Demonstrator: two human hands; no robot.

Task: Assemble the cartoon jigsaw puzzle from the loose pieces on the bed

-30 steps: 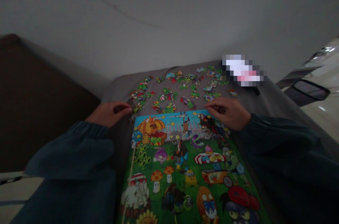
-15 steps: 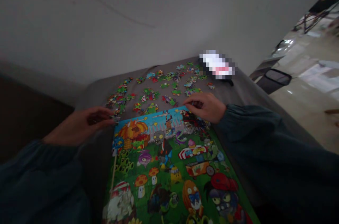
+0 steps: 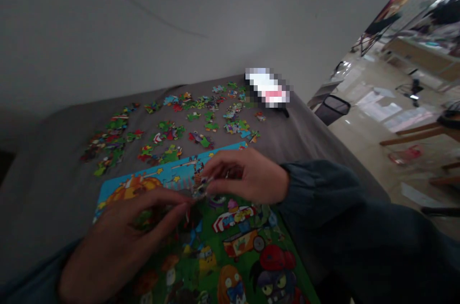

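My left hand [image 3: 125, 237] reaches over the board, thumb and forefinger pinched on a small puzzle piece [image 3: 199, 191]. From the other side my right hand [image 3: 247, 174] meets it, its curled fingertips closed at the same piece. Both hands are above the colourful cartoon picture board [image 3: 237, 222], which shows a blue sky strip, mushrooms and characters on green. They cover part of its upper middle and left side. Whether the piece touches the board, I cannot tell.
Many loose puzzle pieces [image 3: 168, 130] lie scattered on the grey cloth-covered table [image 3: 280, 139] beyond the board. A phone [image 3: 268, 87] with a lit, blurred screen stands at the back right against the wall [image 3: 161, 21]. A chair [image 3: 332, 107] is on the floor at right.
My left hand has moved right from the board's upper left corner, carrying the piece to my right hand. The right hand has moved inward over the board. The view has shifted right.
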